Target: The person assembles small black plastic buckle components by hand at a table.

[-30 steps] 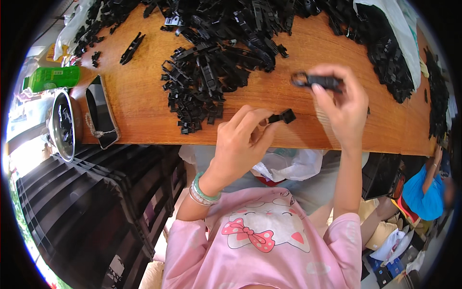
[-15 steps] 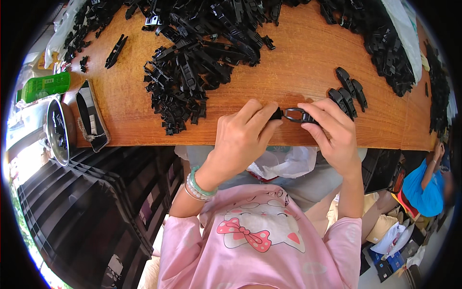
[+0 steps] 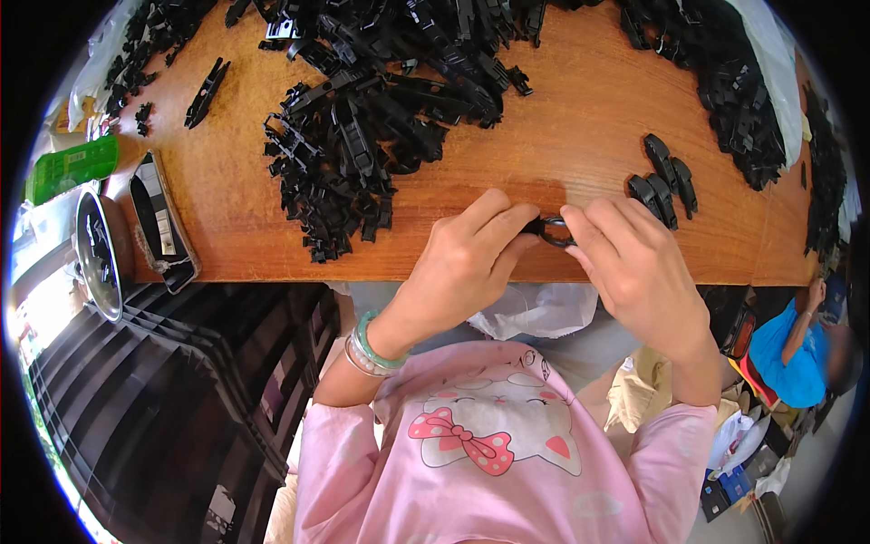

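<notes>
Just above the near edge of the wooden table, both hands hold one small black plastic part with an open, loop-shaped frame. My left hand pinches its left end between thumb and fingers. The right end is gripped by my right hand, whose fingers hide much of it. Beyond the right hand lies a small group of curved black pieces on the tabletop. A large heap of black plastic parts, with long strips and smaller clips, spreads ahead of the left hand.
Another black heap lies at the far right beside a white plastic bag. On the left are a phone, a metal bowl and a green basket. Black crates stand below. A person in blue sits at right.
My right hand has turned and closed in toward the left one, covering more of the black part. The part sits slightly lower, and the whole view has shifted a little.
</notes>
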`<state>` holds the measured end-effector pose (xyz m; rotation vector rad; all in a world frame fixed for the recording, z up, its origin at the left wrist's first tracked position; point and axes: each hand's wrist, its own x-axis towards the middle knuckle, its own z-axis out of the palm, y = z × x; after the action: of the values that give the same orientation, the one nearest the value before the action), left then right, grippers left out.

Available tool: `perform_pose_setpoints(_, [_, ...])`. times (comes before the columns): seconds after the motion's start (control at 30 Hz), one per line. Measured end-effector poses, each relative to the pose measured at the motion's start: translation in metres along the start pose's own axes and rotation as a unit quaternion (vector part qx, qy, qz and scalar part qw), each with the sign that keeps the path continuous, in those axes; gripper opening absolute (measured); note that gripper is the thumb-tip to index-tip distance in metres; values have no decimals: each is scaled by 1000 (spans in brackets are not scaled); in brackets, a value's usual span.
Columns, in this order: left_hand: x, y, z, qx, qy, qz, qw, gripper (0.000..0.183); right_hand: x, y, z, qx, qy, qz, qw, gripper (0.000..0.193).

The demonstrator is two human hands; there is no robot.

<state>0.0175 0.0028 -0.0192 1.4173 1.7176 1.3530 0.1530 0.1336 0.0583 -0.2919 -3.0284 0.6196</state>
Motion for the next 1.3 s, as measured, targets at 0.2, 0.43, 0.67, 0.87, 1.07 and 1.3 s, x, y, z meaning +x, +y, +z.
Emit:
perform_pose_setpoints(0.2, [1,1,0,5,6,5,1000,25,-1,9,8,64,-1,0,998,29])
perform_pose_setpoints(0.43, [-5,23,-12,-27,49,-128,990,29,-34,6,29,253,129,79,956,34])
perform_pose_setpoints(0.67, [-20,32,-18,-438,-107,-239,860,29,-34,-4,31,242,153,-37,958,44])
perform_pose_setpoints(0.87, [-22,41,-13,-375,-95,-231,893,26,-38,-7,22,127,145,-64,979,45])
perform_pose_setpoints(1.07, [-21,34,1,-155,-66,-178,969,22,-41,-9,29,54,114,-35,991,41])
perform_pose_setpoints(1.3, [-37,10,-42,157,209,-59,963,12,-20,22,27,-70,192,108,973,29])
